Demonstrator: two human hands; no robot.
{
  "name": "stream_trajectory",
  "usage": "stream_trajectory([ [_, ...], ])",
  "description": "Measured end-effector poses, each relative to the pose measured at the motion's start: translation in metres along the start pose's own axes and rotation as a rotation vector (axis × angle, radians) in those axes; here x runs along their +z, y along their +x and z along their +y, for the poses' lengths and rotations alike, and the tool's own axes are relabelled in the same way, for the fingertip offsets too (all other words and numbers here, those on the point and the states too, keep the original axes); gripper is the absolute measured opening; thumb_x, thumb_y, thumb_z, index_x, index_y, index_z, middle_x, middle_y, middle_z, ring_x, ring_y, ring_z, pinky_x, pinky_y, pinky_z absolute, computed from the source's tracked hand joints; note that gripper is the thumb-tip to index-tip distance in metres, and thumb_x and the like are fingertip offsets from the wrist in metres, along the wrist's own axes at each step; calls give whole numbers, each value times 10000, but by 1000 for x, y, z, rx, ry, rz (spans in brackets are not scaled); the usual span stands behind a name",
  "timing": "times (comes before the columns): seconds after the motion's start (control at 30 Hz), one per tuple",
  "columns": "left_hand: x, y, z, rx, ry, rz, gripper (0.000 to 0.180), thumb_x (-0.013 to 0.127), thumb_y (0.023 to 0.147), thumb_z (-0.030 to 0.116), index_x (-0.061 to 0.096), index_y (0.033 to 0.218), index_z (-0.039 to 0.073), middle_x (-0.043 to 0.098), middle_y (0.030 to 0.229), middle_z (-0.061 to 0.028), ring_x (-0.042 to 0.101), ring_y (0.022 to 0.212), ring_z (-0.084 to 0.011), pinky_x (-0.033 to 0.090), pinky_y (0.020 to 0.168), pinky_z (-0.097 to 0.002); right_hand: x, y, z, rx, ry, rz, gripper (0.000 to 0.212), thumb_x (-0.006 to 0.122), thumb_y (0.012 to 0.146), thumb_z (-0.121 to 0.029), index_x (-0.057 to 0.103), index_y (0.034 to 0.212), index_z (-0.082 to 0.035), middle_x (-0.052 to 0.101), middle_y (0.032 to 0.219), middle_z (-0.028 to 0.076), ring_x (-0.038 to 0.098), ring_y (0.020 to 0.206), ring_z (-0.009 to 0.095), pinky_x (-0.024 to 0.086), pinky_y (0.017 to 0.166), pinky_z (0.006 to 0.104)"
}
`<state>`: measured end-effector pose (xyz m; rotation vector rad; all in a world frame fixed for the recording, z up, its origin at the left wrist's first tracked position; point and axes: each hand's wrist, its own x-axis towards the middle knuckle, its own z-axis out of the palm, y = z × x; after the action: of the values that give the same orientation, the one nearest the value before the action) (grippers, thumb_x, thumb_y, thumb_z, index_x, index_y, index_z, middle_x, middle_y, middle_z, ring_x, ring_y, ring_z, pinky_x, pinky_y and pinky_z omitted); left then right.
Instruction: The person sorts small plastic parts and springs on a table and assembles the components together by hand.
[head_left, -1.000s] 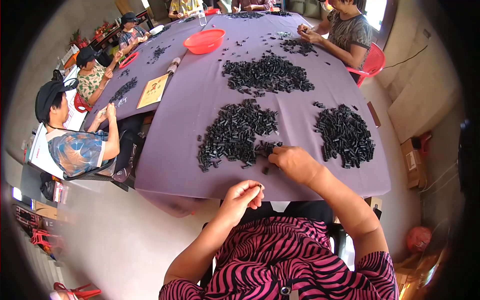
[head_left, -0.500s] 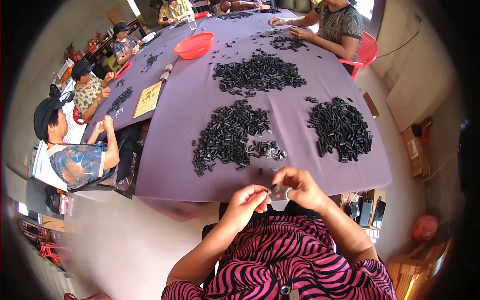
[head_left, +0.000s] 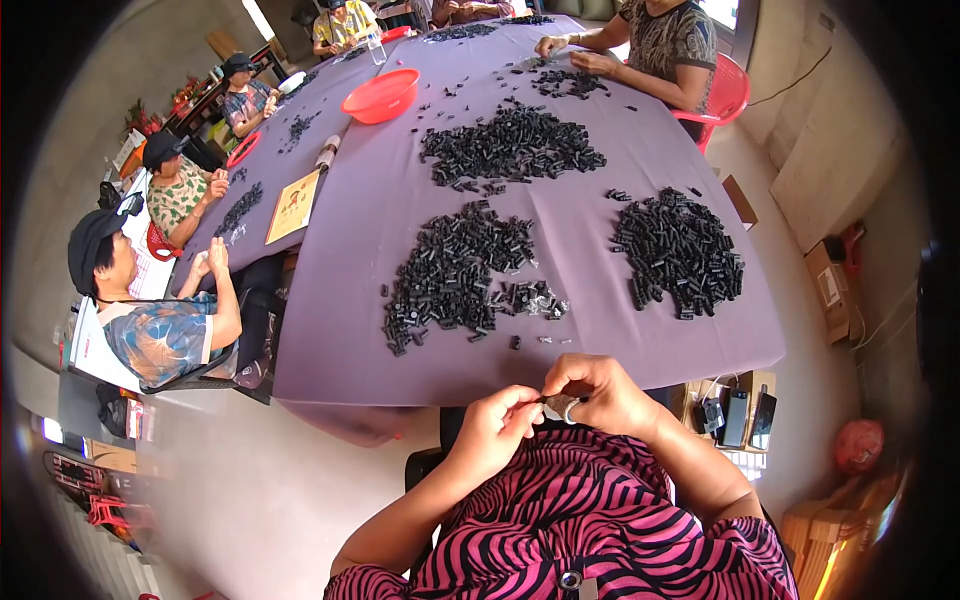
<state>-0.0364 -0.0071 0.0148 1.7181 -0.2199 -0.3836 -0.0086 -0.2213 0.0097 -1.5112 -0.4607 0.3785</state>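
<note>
Both hands, left (head_left: pixel 497 418) and right (head_left: pixel 600 392), have drawn back from the surface (head_left: pixel 380 240) and now pinch a small part (head_left: pixel 556 407), apparently metal, at its near edge, below the nearest black pile (head_left: pixel 460 275).

— What colours are we seeing on the table?

— We are looking at a purple tablecloth (head_left: pixel 360 250) carrying heaps of black pieces (head_left: pixel 455 270). A red bowl (head_left: pixel 380 96) is glowing near the far end, and a yellow card (head_left: pixel 293 205) is lying by the left edge.

— And on ourselves?

— We are wearing a pink top with black zebra stripes (head_left: pixel 590 520).

— The others?

— The person on the left is wearing a black cap (head_left: pixel 88 245) and a blue patterned shirt (head_left: pixel 160 335). A red plastic chair (head_left: pixel 725 90) is showing behind the person at the far right.
</note>
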Motion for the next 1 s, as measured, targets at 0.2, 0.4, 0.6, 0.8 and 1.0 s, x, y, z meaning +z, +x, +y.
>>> stream_trajectory([
  [0.2, -17, 3, 4, -178, -323, -180, 154, 624, 1008, 137, 703, 1019, 5, 692, 816, -37, 605, 628, -71, 494, 580, -205, -1, 0, -25, -222, -325, -68, 231, 721, 771, 83, 669, 978, -5, 658, 981, 98, 670, 922, 243, 536, 784, 338],
  [0.4, -22, 3, -11, -295, -523, -311, 164, 645, 1001, 162, 708, 1021, 13, 704, 820, -52, 635, 642, -99, 510, 591, -210, 2, -6, -35, -201, -388, -132, 304, 668, 749, 103, 673, 1033, -6, 656, 994, 119, 663, 938, 308, 538, 806, 373],
  [0.6, -7, 4, -15, -247, -614, -79, 216, 607, 1026, 159, 684, 1134, -11, 735, 937, -87, 707, 780, -156, 574, 708, -267, 2, -13, -31, -27, -301, -12, 590, 656, 760, 62, 581, 1342, -3, 661, 1146, 159, 665, 1014, 294, 540, 885, 370],
  [0.8, 3, -1, -23, -239, -614, -3, 228, 660, 987, 135, 698, 1137, -33, 727, 1060, -90, 703, 969, -167, 566, 861, -294, 19, -17, -22, -160, -712, 41, 693, 748, 670, -87, 584, 1340, -21, 625, 1163, 194, 655, 993, 378, 553, 859, 438],
  [1.0, 18, -5, -25, -102, -402, 15, 166, 657, 971, 103, 714, 1031, -41, 715, 940, -41, 635, 870, -87, 498, 792, -246, 31, -19, -4, -203, -927, 146, 542, 780, 701, -220, 627, 1182, -23, 644, 1006, 162, 655, 900, 389, 551, 769, 466],
])
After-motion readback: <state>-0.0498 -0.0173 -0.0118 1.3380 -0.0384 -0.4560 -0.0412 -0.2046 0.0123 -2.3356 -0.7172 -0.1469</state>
